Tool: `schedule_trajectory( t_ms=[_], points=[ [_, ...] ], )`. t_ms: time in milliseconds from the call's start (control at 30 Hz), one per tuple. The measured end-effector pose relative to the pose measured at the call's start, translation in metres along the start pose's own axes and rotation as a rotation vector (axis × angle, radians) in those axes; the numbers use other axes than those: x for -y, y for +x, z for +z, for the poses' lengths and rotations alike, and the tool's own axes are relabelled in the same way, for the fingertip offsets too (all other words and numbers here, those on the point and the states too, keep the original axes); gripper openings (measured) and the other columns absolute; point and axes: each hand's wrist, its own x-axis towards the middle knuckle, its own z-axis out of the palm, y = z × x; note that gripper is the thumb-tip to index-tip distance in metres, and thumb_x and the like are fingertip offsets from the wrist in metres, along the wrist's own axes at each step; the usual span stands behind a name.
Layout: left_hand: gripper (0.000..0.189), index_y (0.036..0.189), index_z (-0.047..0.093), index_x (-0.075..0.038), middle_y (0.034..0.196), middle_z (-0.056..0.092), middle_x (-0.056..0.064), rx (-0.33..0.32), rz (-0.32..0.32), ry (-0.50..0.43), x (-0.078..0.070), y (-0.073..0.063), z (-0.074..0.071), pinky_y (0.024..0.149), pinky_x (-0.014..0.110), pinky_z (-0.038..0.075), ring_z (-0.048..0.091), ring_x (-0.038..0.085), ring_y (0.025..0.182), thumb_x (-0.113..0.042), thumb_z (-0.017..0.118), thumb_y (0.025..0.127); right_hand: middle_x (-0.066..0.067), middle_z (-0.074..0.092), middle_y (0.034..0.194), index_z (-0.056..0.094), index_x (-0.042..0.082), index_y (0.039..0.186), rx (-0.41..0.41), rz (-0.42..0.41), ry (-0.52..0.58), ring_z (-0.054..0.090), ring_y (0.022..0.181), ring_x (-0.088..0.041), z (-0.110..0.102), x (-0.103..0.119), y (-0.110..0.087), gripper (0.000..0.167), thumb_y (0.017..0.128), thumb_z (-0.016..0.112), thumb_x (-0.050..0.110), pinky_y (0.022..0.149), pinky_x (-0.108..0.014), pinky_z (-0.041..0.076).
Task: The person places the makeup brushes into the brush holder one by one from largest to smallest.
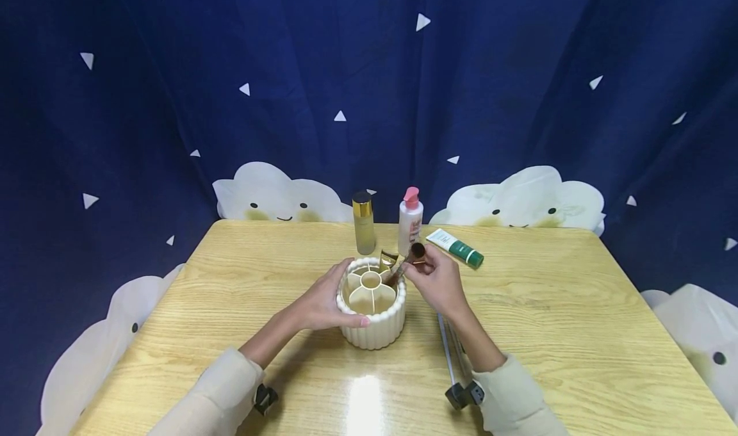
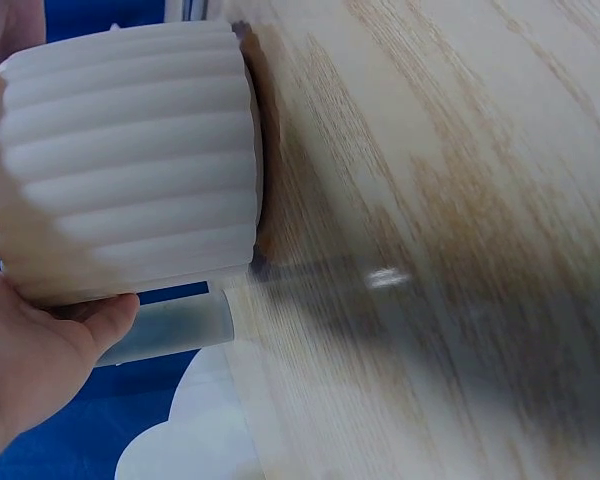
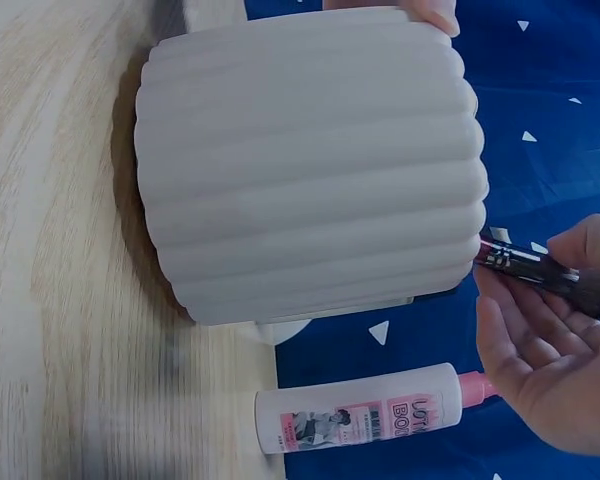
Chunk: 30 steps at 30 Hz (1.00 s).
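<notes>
A round cream organizer (image 1: 375,330) with fluted sides, a beaded rim and several inner compartments stands upright on the table. My left hand (image 1: 328,298) grips it from the left, thumb on the front wall near the rim. At its right side, my right hand (image 1: 439,279) pinches a dark makeup brush (image 3: 525,262) with silver bands, tilted, its lower end inside a right-hand compartment. A shiny gold-coloured item (image 1: 388,258) sticks up at the organizer's back right; its kind is unclear. In the left wrist view the left thumb (image 2: 110,322) lies along the organizer's fluted wall.
Behind the organizer stand a gold-collared bottle (image 1: 364,225) with a black top and a white lotion bottle (image 1: 410,221) with a pink pump. A green and white tube (image 1: 457,248) lies to their right. A blue curtain (image 1: 369,71) hangs behind the wooden table (image 1: 548,321).
</notes>
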Motion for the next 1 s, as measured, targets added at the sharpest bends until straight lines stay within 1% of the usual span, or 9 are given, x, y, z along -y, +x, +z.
schedule_trajectory(
  t_ms=[133, 233, 333, 433, 600, 700, 833, 933, 1000],
  points=[
    [0.119, 0.150, 0.020, -0.015, 0.141, 0.042, 0.011, -0.002, 0.000, 0.004, 0.0005, -0.0003, -0.0006, 0.106, 0.051, 0.039, 0.045, 0.026, 0.126, -0.052, 0.085, 0.057, -0.016, 0.073, 0.089, 0.066, 0.000, 0.094, 0.016, 0.001, -0.054, 0.067, 0.076, -0.011, 0.0007, 0.0005, -0.0015, 0.015, 0.083, 0.070, 0.009, 0.065, -0.017, 0.052],
    [0.119, 0.150, 0.021, -0.016, 0.140, 0.043, 0.010, -0.001, 0.000, 0.007, 0.0009, -0.0005, -0.0007, 0.106, 0.051, 0.040, 0.046, 0.026, 0.125, -0.052, 0.085, 0.057, -0.013, 0.073, 0.091, 0.068, 0.002, 0.094, 0.035, 0.005, -0.096, 0.068, 0.084, -0.019, 0.0010, 0.0008, -0.0025, 0.016, 0.083, 0.071, 0.013, 0.074, -0.025, 0.055],
    [0.119, 0.150, 0.021, -0.015, 0.140, 0.043, 0.010, -0.001, 0.000, 0.005, 0.0007, -0.0004, -0.0008, 0.105, 0.051, 0.040, 0.047, 0.026, 0.125, -0.052, 0.085, 0.057, -0.009, 0.073, 0.093, 0.070, 0.006, 0.093, 0.040, -0.008, -0.164, 0.066, 0.092, -0.022, 0.0013, 0.0002, -0.0028, 0.016, 0.082, 0.073, 0.018, 0.080, -0.035, 0.053],
    [0.120, 0.150, 0.020, -0.015, 0.140, 0.042, 0.011, -0.001, -0.002, 0.005, 0.0002, -0.0004, -0.0009, 0.105, 0.052, 0.039, 0.047, 0.027, 0.125, -0.052, 0.085, 0.056, -0.008, 0.071, 0.093, 0.071, 0.008, 0.090, 0.050, -0.018, -0.210, 0.063, 0.093, -0.023, 0.0023, -0.0014, -0.0027, 0.015, 0.080, 0.074, 0.019, 0.080, -0.040, 0.050],
    [0.121, 0.151, 0.019, -0.014, 0.143, 0.040, 0.012, 0.002, -0.010, 0.005, -0.0001, -0.0004, -0.0005, 0.107, 0.053, 0.038, 0.045, 0.028, 0.127, -0.052, 0.085, 0.057, -0.007, 0.069, 0.090, 0.071, 0.007, 0.088, 0.088, -0.025, -0.231, 0.062, 0.087, -0.021, 0.0054, -0.0045, -0.0032, 0.014, 0.079, 0.075, 0.017, 0.078, -0.038, 0.050],
    [0.121, 0.151, 0.019, -0.014, 0.144, 0.039, 0.013, 0.001, -0.011, 0.004, 0.0001, -0.0003, -0.0001, 0.107, 0.053, 0.037, 0.044, 0.029, 0.128, -0.052, 0.085, 0.057, -0.008, 0.067, 0.086, 0.070, 0.006, 0.086, 0.093, -0.038, -0.237, 0.061, 0.083, -0.021, 0.0074, -0.0057, -0.0035, 0.013, 0.078, 0.075, 0.015, 0.077, -0.036, 0.051],
    [0.121, 0.151, 0.019, -0.014, 0.144, 0.039, 0.013, -0.003, -0.011, 0.007, 0.0009, 0.0001, 0.0007, 0.107, 0.053, 0.037, 0.043, 0.029, 0.129, -0.051, 0.085, 0.057, -0.007, 0.062, 0.081, 0.066, 0.005, 0.085, 0.084, -0.013, -0.224, 0.058, 0.082, -0.021, 0.0094, -0.0069, -0.0036, 0.015, 0.076, 0.074, 0.013, 0.075, -0.032, 0.049],
    [0.121, 0.151, 0.019, -0.014, 0.145, 0.038, 0.014, -0.002, -0.015, 0.010, 0.0016, 0.0002, 0.0012, 0.107, 0.054, 0.036, 0.043, 0.030, 0.130, -0.052, 0.085, 0.057, -0.006, 0.057, 0.080, 0.065, 0.005, 0.084, 0.094, 0.023, -0.236, 0.056, 0.081, -0.020, 0.0097, -0.0080, -0.0046, 0.016, 0.075, 0.075, 0.013, 0.073, -0.027, 0.045],
    [0.121, 0.151, 0.019, -0.014, 0.145, 0.038, 0.014, 0.000, -0.017, 0.011, 0.0018, 0.0002, 0.0014, 0.107, 0.054, 0.036, 0.043, 0.030, 0.130, -0.052, 0.085, 0.057, -0.005, 0.056, 0.080, 0.066, 0.005, 0.083, 0.104, 0.031, -0.251, 0.055, 0.081, -0.019, 0.0093, -0.0082, -0.0052, 0.016, 0.074, 0.075, 0.014, 0.071, -0.025, 0.043]
  ],
)
